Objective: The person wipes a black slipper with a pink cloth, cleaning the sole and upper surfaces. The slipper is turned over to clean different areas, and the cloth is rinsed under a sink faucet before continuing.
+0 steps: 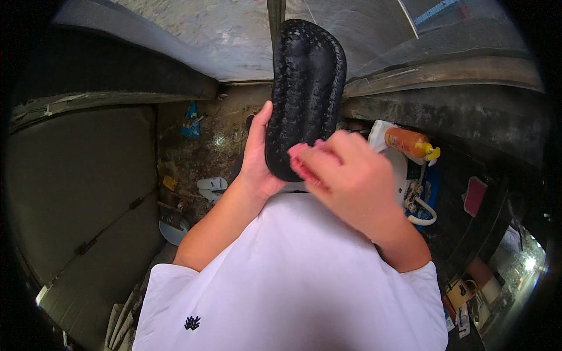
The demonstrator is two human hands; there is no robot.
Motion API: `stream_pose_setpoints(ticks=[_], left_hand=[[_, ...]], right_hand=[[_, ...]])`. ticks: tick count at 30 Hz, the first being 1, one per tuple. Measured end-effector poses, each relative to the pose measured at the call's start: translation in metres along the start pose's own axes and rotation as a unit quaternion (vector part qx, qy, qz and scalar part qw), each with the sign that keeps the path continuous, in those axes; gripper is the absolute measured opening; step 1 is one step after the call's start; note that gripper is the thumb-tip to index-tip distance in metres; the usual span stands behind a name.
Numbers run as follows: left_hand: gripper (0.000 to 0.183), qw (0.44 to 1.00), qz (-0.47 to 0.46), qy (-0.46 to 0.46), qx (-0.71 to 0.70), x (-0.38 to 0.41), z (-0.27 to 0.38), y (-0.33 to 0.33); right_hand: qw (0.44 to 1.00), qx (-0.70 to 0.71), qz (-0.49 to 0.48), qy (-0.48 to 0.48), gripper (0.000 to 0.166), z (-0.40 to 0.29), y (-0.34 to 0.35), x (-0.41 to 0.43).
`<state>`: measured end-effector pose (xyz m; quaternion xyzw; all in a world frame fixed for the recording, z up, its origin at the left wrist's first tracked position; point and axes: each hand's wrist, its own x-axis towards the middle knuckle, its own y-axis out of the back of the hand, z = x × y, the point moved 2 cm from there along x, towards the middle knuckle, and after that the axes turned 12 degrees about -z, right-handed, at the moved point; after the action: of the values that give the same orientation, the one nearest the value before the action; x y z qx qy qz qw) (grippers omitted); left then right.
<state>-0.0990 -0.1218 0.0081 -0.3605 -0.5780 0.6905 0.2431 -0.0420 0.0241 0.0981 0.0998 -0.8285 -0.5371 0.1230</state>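
Note:
My left hand [259, 162] grips a long black sole-shaped pad [307, 83] from its left and lower side, thumb up along the edge. The pad stands out in front of my chest, with padded lengthwise ridges, a stitched-looking border and a shiny, wet-looking surface. Whether it is a slipper or a loose pad I cannot tell. In my right hand [355, 175], blurred, is a pink cloth or scrubber [305, 164], bunched under the fingers. It lies against the lower right part of the pad, and the fingers hide much of it.
At right, an orange pump bottle [406, 142] lies or leans over a white washbasin [398, 175], beside a curved white spout [428, 215]. White slippers [212, 186] and a blue wrapper [192, 123] are on the stained floor. A dark panel [88, 188] stands left; a wooden ledge [439, 74] runs upper right.

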Motion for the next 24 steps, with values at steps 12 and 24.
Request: stream_pose_setpoints(ticks=[12, 24], left_hand=[[0.074, 0.996, -0.071, 0.013, -0.060, 0.002, 0.009, 0.011], [0.073, 0.996, -0.053, 0.058, -0.042, -0.012, 0.006, 0.011]], right_hand=[[0.998, 0.009, -0.039, 0.050, 0.018, -0.001, 0.001, -0.012], [0.999, -0.005, -0.023, -0.028, 0.027, 0.035, 0.037, -0.005]])
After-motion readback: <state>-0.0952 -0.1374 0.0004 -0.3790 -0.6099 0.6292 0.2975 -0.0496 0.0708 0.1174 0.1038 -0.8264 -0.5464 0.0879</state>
